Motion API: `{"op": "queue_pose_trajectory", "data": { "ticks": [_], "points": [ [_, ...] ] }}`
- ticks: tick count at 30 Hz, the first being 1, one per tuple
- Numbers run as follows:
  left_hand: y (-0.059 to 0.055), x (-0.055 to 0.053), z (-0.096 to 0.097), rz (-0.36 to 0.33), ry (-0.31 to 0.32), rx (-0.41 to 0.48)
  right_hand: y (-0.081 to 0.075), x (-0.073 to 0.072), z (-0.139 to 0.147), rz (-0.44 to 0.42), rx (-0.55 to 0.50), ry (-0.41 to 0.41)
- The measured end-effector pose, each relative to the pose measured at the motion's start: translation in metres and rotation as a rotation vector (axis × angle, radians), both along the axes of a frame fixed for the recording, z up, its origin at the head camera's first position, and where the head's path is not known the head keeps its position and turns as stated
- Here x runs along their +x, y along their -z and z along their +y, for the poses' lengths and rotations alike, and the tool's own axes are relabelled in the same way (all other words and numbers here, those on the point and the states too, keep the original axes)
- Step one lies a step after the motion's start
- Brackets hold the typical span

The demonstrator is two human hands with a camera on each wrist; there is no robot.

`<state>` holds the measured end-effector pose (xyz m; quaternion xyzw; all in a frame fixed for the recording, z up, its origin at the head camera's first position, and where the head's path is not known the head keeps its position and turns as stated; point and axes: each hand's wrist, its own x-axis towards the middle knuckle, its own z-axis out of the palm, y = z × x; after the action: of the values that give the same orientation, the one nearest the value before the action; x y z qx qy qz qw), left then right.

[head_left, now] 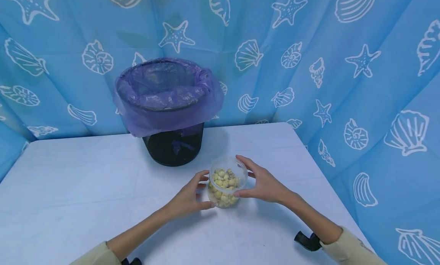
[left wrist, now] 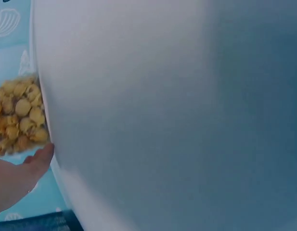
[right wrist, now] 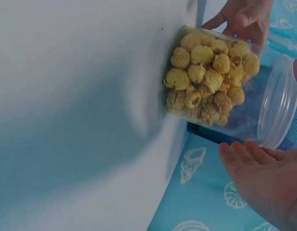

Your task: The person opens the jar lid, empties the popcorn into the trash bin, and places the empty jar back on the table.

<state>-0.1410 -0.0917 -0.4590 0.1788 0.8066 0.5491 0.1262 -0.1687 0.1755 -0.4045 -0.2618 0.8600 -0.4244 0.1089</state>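
Observation:
A clear plastic jar (head_left: pixel 224 198) of yellowish popcorn (right wrist: pixel 206 72) stands upright on the white table, low in the middle of the head view. My left hand (head_left: pixel 185 198) holds its left side, thumb low by the base and fingers higher up. At the right, my right hand (head_left: pixel 264 183) spans the upper part, thumb in front and a finger behind the rim. In the right wrist view, the right fingers lie along the jar near its rim. The left wrist view shows only part of the popcorn and the left thumb. Whether a lid covers the top, I cannot tell.
Behind the jar, to the left, stands a black mesh bin (head_left: pixel 173 146) lined with a purple bag (head_left: pixel 172 118). A blue curtain (head_left: pixel 319 89) with white shells and starfish hangs around the white table (head_left: pixel 79 188). Black wrist devices (head_left: pixel 307 241) show near the sleeves.

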Motion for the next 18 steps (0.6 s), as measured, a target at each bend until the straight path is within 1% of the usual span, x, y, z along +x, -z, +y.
{"op": "queue_pose_trajectory", "data": {
  "ticks": [4,9,13,18],
  "points": [
    [0.001,-0.001,0.009,0.002,0.003,0.033,0.003,0.000,-0.004,-0.014,-0.017,0.007],
    [-0.002,-0.002,0.016,0.003,0.013,0.076,0.006,0.001,-0.009,-0.019,-0.041,0.022],
    [-0.005,-0.003,0.018,0.001,0.011,0.106,0.006,0.001,-0.011,-0.012,-0.058,0.014],
    [-0.005,-0.004,0.018,0.000,-0.003,0.109,0.004,0.000,-0.014,-0.005,-0.060,0.001]
  ]
}}
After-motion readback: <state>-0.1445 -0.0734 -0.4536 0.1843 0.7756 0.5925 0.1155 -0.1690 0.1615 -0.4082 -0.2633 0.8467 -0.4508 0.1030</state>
